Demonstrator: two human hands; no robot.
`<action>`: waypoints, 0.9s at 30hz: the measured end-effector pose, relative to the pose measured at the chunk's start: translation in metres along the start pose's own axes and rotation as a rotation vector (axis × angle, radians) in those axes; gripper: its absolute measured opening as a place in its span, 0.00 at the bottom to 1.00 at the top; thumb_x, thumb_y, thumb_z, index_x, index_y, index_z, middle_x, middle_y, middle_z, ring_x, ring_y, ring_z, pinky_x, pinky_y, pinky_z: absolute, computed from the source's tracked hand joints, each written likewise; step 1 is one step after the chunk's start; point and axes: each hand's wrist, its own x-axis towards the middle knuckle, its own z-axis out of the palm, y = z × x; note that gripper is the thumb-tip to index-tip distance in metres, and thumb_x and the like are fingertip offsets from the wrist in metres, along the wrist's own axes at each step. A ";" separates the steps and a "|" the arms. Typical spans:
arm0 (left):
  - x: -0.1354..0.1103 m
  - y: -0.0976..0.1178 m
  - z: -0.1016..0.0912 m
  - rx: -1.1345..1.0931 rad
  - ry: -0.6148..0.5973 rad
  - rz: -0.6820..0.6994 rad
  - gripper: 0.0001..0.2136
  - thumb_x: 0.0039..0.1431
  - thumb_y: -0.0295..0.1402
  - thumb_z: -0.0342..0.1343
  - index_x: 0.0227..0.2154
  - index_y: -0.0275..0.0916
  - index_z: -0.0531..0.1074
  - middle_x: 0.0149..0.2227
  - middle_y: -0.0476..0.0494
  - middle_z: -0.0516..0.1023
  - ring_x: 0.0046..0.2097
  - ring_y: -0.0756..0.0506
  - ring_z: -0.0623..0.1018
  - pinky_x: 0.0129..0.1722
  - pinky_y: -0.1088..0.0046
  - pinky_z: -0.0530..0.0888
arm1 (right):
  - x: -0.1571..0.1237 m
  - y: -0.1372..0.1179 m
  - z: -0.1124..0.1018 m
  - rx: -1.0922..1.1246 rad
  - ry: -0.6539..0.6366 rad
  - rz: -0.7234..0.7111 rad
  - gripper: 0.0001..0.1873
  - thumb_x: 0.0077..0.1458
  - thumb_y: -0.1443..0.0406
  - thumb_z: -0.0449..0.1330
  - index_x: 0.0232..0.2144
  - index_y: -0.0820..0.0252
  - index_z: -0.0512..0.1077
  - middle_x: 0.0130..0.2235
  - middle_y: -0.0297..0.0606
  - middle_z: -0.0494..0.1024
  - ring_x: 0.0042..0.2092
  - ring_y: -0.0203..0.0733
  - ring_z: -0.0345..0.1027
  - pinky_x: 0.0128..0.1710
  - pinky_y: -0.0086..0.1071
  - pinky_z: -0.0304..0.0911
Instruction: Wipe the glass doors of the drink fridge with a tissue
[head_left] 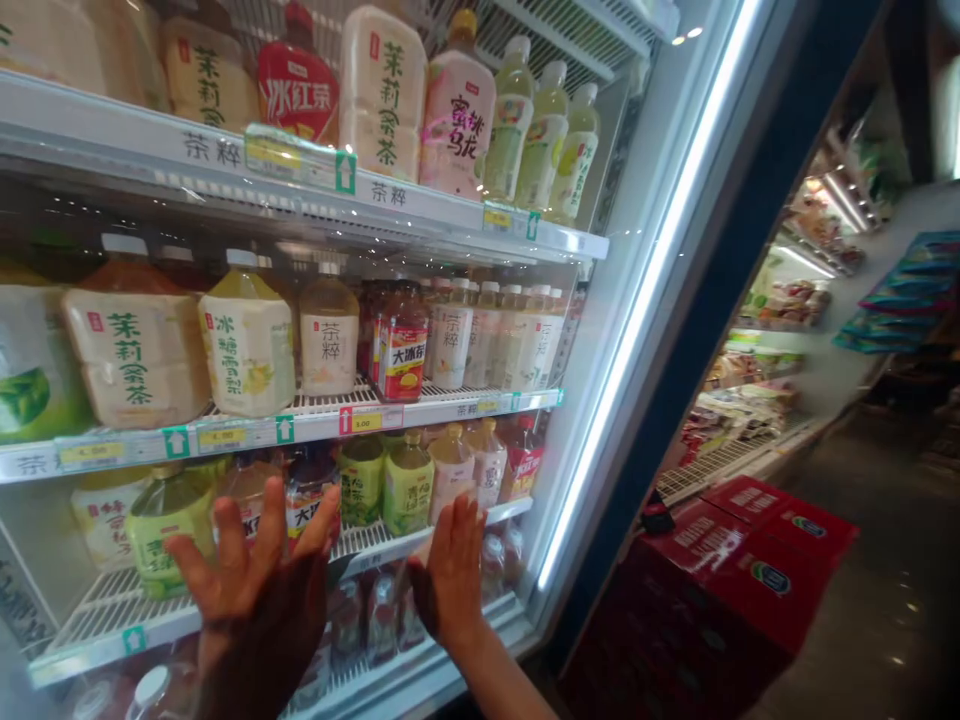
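Note:
Both of my hands are raised before a lit drinks fridge, and neither holds anything. My left hand (259, 590) is open with its fingers spread, in front of the third shelf. Behind its fingertips stand a green-labelled bottle (161, 535) and a dark tea bottle (304, 510), both partly covered. To the right, my right hand (454, 570) has its fingers stretched out and held close together. Nearest to it are a green tea bottle (409, 485) and a pale bottle with a yellow cap (452, 465). I cannot tell whether either hand touches anything.
Above, the middle shelf edge (255, 432) carries price tags and several bottles, among them a jasmine tea bottle (135, 350). A bright light strip (652, 290) runs up the fridge frame. Red boxes (750, 560) are stacked on the floor at right, beside stocked shelving (750, 455).

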 end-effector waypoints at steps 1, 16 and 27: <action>0.002 0.000 0.000 -0.003 0.010 -0.015 0.44 0.59 0.25 0.62 0.73 0.48 0.44 0.76 0.33 0.36 0.75 0.25 0.36 0.68 0.24 0.40 | -0.009 0.004 0.001 -0.005 -0.006 -0.034 0.39 0.71 0.60 0.44 0.74 0.72 0.32 0.76 0.53 0.29 0.77 0.56 0.24 0.71 0.64 0.46; 0.002 0.030 0.018 -0.088 -0.059 0.125 0.41 0.58 0.27 0.63 0.70 0.57 0.52 0.76 0.42 0.43 0.76 0.27 0.39 0.71 0.28 0.39 | -0.034 0.027 0.002 -0.053 -0.054 0.078 0.39 0.70 0.60 0.43 0.74 0.73 0.33 0.76 0.51 0.30 0.77 0.58 0.24 0.67 0.61 0.58; -0.007 0.039 0.023 -0.299 -0.036 0.085 0.39 0.59 0.36 0.62 0.71 0.57 0.51 0.77 0.49 0.39 0.76 0.34 0.38 0.74 0.42 0.37 | 0.068 0.089 -0.013 0.020 0.050 0.280 0.38 0.72 0.59 0.40 0.74 0.66 0.26 0.76 0.54 0.29 0.76 0.58 0.22 0.70 0.71 0.39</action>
